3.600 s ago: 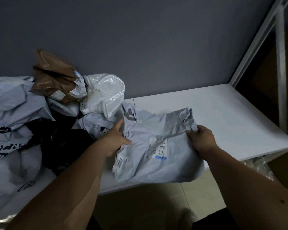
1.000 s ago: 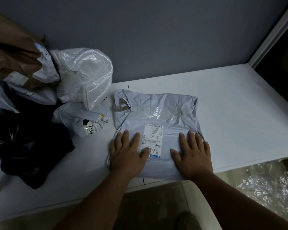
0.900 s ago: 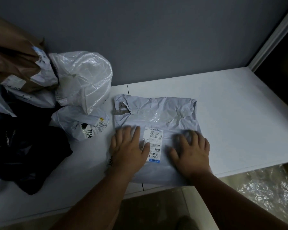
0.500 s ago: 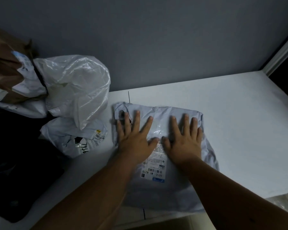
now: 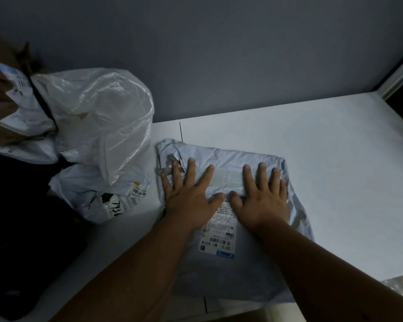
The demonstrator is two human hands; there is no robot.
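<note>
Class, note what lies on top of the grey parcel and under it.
On the parcel: left hand and right hand, pressed flat, partly covering a label. Under it: the table. Contents hidden.

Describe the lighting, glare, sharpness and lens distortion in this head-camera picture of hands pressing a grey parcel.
Head view: dim, bluish light; glare streaks on the translucent bag; the black bundle lost in shadow. Head view: the label on the grey parcel reads sharply, the left hand and right hand unblurred. Head view: wide-angle stretch enlarges the forearms.
</note>
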